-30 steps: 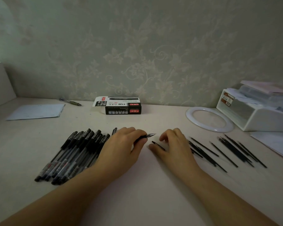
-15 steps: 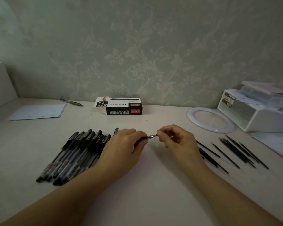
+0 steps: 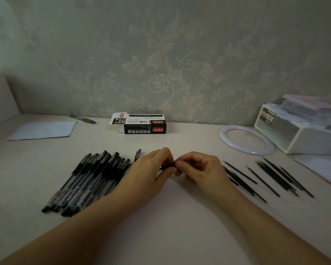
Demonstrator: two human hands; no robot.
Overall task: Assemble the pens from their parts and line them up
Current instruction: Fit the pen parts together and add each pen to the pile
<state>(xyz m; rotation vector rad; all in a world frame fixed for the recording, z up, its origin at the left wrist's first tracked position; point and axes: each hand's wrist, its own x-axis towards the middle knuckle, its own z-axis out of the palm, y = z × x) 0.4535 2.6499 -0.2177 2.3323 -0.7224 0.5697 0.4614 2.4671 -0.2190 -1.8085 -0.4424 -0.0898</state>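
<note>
Both the left hand (image 3: 147, 175) and right hand (image 3: 201, 171) pinch one pen (image 3: 167, 166) together.

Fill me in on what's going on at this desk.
A person is putting pens together. Both hands, left and right, meet over the desk and pinch one dark pen part between them. Finished pens lie side by side to the left; loose refills wait on the right. A pen box sits behind.

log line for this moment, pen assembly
step: joining pen parts | left hand: grips pen | right hand: pinches its end | refills: loose, right
</note>
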